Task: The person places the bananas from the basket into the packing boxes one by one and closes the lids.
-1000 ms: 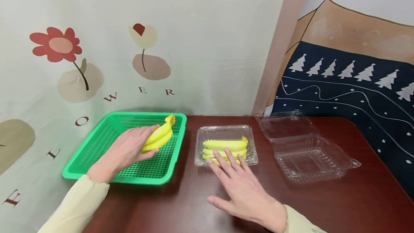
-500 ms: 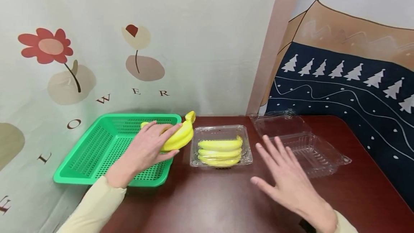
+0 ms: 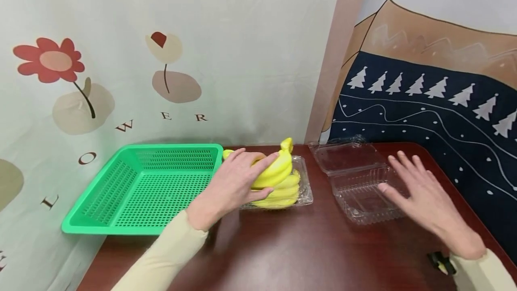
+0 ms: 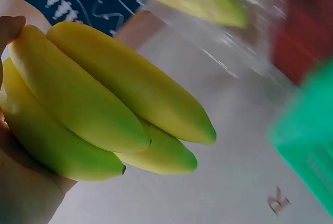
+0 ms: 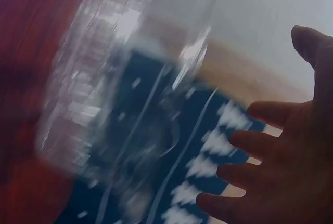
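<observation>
My left hand (image 3: 238, 176) grips a bunch of yellow bananas (image 4: 78, 89) by its upper side, above a clear plastic box (image 3: 305, 187). Inside that box lies another bunch of bananas (image 3: 282, 196), partly covered by my hand and the held bunch. In the left wrist view the held bananas have greenish tips. At the right, my right hand (image 3: 432, 203) hovers with fingers spread, holding nothing. Beside it stands a second clear plastic box (image 3: 363, 196), its lid (image 3: 347, 158) folded back; my fingers overlap its right side in the head view.
A green perforated basket (image 3: 141, 228) stands at the left with nothing in it. The brown table (image 3: 307, 250) ends against a printed curtain (image 3: 242, 57) at the back. Near my right wrist is a small black object (image 3: 440, 262).
My left hand has carried the bananas rightward, out of the green basket to above the first box. My right hand has moved right, from the first box to the second.
</observation>
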### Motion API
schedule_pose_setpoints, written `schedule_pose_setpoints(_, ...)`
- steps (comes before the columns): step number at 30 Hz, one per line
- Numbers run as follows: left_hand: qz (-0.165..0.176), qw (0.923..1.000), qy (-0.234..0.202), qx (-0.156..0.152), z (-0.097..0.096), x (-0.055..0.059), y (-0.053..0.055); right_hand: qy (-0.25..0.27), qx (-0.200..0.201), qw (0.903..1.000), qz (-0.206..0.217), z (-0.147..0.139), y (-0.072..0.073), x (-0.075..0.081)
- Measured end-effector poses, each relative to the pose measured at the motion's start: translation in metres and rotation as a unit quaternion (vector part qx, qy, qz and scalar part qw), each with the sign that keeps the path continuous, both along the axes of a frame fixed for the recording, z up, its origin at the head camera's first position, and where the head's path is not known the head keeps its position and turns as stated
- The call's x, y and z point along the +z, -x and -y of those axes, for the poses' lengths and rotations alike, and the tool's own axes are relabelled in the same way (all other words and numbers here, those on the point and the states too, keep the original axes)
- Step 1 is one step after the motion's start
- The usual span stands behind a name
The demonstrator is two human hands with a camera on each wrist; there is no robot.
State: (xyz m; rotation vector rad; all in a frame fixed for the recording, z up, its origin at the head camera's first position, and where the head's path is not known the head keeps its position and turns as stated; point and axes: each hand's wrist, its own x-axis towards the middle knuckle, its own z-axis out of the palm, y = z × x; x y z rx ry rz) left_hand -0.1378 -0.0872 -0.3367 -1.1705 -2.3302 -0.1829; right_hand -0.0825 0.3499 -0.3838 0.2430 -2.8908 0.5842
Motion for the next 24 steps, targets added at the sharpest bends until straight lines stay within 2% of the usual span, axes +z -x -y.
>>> schedule_pose_setpoints(4,0.010,0.9998,0.005,-0.018,-0.033,0.002,0.002,0.048,-0.020,0.9974,0.051,-0.035,0.015,-0.009)
schedule_pose_setpoints(9,0.029,0.9979,0.046,-0.034,-0.078,0.004,0.004,0.098,-0.015,0.9904,0.097,-0.057,0.023,-0.025)
schedule_pose_setpoints(14,0.021,0.9956,0.081,-0.044,-0.120,0.000,0.003,0.110,-0.025,0.9871,0.114,-0.063,0.022,-0.039)
schedule_pose_setpoints(16,0.020,0.9952,0.084,-0.045,-0.134,-0.003,0.001,0.110,-0.038,0.9843,0.133,-0.063,0.020,-0.043)
schedule_pose_setpoints(21,0.033,0.9937,0.099,-0.041,-0.163,-0.006,-0.006,0.122,-0.063,0.9769,0.163,-0.060,0.017,-0.048)
schedule_pose_setpoints(24,0.046,0.9922,0.106,-0.046,-0.179,-0.008,-0.010,0.145,-0.065,0.9726,0.170,-0.057,0.015,-0.050)
